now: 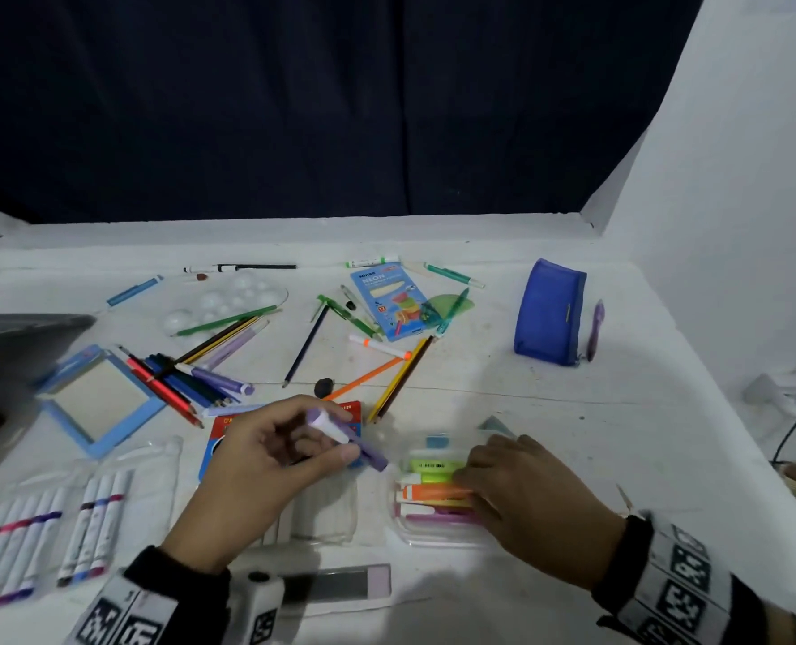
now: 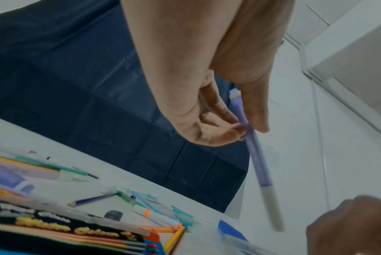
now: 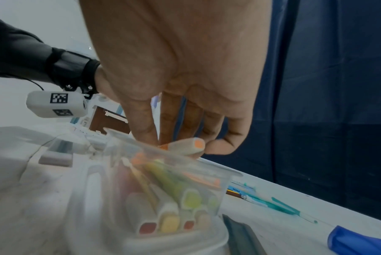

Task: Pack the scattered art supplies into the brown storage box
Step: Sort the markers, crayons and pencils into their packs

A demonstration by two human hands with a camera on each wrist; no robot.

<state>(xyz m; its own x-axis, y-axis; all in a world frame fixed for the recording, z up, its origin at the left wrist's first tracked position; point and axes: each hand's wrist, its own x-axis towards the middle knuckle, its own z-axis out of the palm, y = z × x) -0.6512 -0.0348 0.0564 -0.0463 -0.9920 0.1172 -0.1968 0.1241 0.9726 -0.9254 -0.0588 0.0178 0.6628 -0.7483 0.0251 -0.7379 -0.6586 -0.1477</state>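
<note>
art supplies [image 1: 228,346] mostly scattered across white desk [image 1: 549,412], loose pencils, markers, packets. brown storage box [image 3: 102,120] barely glimpsed beyond left wrist, contents unseen. left hand [image 1: 266,453] pinching purple marker [image 1: 345,439] between thumb and fingers, above desk. right hand [image 1: 521,491] curled on orange highlighter [image 1: 433,493] in clear tray [image 3: 167,198]. packing judged early, nearly everything left.

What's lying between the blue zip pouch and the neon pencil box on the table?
In the head view, between the blue pouch and the neon pencil box lie a green protractor and teal pens; nearer the pouch the white table is bare.
</note>
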